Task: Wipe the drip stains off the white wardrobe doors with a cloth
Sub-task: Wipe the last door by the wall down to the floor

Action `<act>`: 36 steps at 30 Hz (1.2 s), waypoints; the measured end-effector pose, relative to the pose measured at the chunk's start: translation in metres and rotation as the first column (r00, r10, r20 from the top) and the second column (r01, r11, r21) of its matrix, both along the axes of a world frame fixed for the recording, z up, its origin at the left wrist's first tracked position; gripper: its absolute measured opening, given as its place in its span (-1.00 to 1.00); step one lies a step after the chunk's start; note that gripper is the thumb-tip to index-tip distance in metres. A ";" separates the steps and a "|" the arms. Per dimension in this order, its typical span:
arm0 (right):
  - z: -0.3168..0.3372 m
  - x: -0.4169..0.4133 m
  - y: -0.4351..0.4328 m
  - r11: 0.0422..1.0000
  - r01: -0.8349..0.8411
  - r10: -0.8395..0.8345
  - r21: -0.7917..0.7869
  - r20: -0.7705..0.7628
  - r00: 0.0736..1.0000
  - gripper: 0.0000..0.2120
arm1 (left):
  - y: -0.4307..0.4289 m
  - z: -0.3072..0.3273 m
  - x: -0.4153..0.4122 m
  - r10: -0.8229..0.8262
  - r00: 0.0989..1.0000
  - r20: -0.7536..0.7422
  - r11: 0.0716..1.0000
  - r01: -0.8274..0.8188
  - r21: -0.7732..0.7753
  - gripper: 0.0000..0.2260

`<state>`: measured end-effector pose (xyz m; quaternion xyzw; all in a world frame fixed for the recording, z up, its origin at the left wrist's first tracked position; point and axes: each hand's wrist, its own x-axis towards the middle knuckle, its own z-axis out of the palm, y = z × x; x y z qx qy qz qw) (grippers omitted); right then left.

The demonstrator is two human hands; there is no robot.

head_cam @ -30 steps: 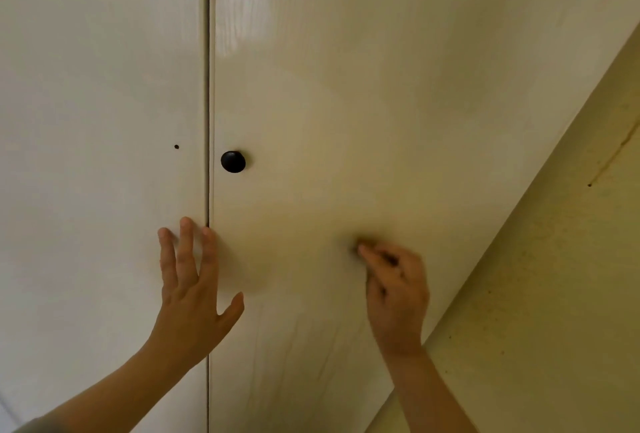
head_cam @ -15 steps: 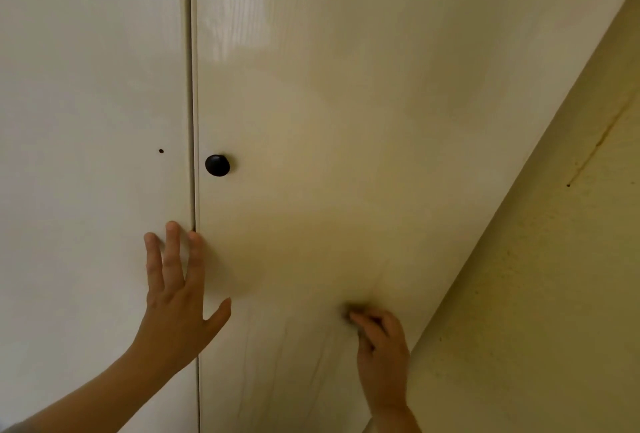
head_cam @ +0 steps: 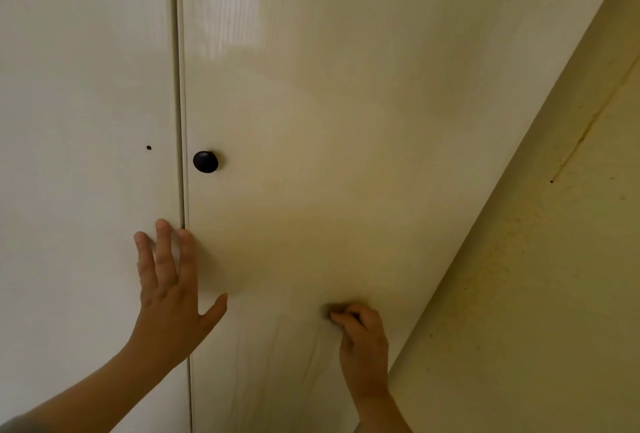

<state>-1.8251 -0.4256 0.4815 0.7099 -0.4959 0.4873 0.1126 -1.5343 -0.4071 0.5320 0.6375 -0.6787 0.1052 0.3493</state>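
The left hand (head_cam: 169, 290) lay flat, fingers spread, across the gap between the doors. The right hand (head_cam: 362, 342) curled its fingers round a small dark cloth (head_cam: 329, 310), mostly hidden, pressed on the right door (head_cam: 346, 121). Rubbing firmly along the marks would likely work best. The faint drip stains (head_cam: 272, 363) were long and thin, running up and down the door just left of the cloth.

Speckled yellowish wall (head_cam: 540, 294) on the right
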 end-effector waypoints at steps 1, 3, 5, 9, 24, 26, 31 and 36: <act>-0.006 -0.003 0.004 0.999 -0.009 0.009 0.044 0.002 1.000 -0.73 | 0.001 0.000 0.000 -0.004 1.000 0.003 1.000 0.004 0.002 -0.05; 0.011 -0.010 0.003 1.000 0.002 -0.003 0.029 0.051 0.999 -0.77 | 0.001 0.000 0.002 -0.005 1.000 0.008 1.000 0.005 -0.005 -0.05; 0.055 -0.018 -0.004 0.993 0.061 -0.046 -0.104 0.140 0.989 -0.74 | 0.001 0.000 0.002 -0.003 1.000 0.010 1.000 0.003 -0.002 -0.05; 0.142 -0.034 -0.033 0.927 0.161 -0.060 -0.339 0.288 0.956 -0.77 | -0.001 0.001 -0.002 -0.001 1.000 0.010 1.000 0.001 -0.002 -0.04; 0.064 -0.048 -0.004 0.971 0.208 -0.167 -0.121 0.280 0.945 -0.71 | -0.001 -0.001 -0.002 0.011 1.000 0.004 1.000 -0.011 -0.004 -0.01; 0.105 -0.060 -0.018 0.940 0.252 -0.162 -0.231 0.346 0.924 -0.70 | -0.002 0.002 -0.003 0.012 1.000 0.015 1.000 -0.012 -0.007 -0.01; 0.059 -0.075 -0.038 0.950 0.293 -0.238 -0.108 0.355 0.904 -0.66 | -0.001 -0.001 -0.004 0.020 1.000 0.016 1.000 -0.020 -0.004 0.00; -0.040 -0.085 0.002 0.924 0.165 -0.243 0.345 0.197 0.950 -0.67 | -0.001 0.000 -0.004 0.018 0.999 0.038 1.000 -0.018 -0.011 0.00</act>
